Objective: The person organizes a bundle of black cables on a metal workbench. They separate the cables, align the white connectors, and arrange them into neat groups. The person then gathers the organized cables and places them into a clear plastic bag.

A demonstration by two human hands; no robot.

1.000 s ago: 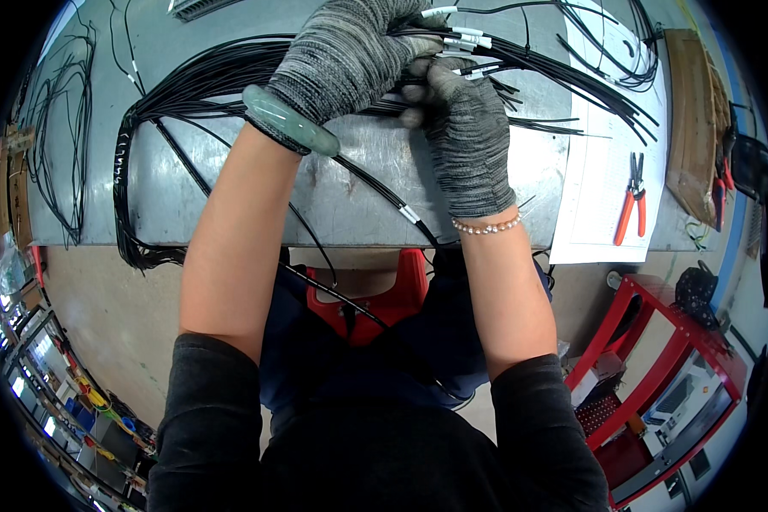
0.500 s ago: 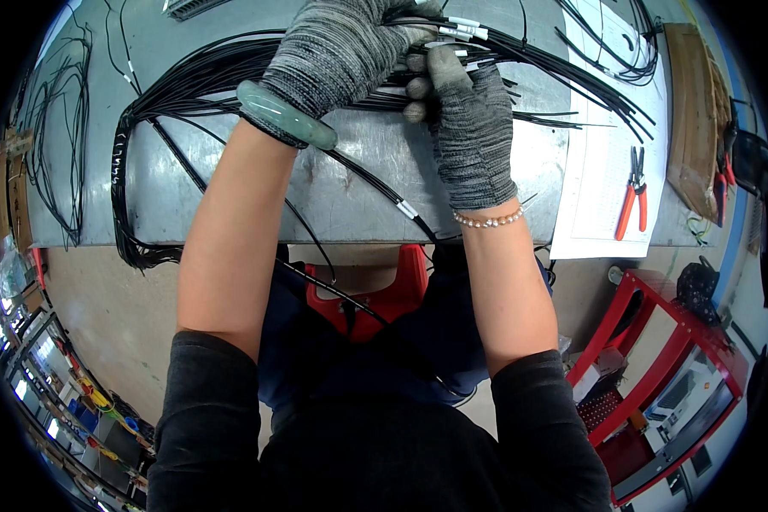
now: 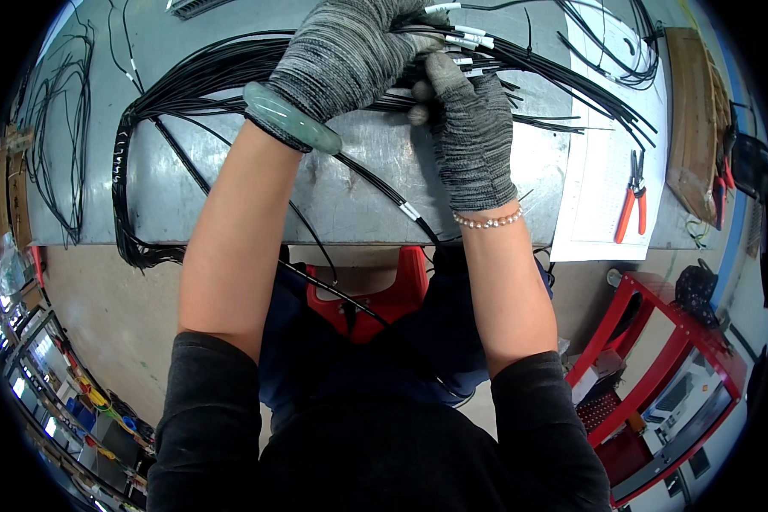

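A thick bundle of black wires (image 3: 222,70) lies across the metal table, bending down at the left where it is tightly wrapped. My left hand (image 3: 350,58), in a grey striped knit glove, is closed around the wires near their labelled ends. Below and right of it, my gloved right hand (image 3: 474,115) has its fingers bent around the same bundle, thumb up by the white sleeves (image 3: 469,36). Some right fingertips are hidden under the wires. Loose black wire ends (image 3: 610,98) fan out to the right. One sleeved wire (image 3: 495,7) runs separately along the top.
Red-handled cutters (image 3: 631,200) lie on a white printed sheet (image 3: 584,222) at the right, beside a cardboard piece (image 3: 691,128). More coiled wires (image 3: 60,128) lie at the far left. A red stool (image 3: 375,294) and a red-framed cart (image 3: 648,341) stand below the table.
My left hand has shifted slightly right. A wire with a white sleeve now stands apart above the others at the top. The right hand's fingers have drawn in a little among the wires.
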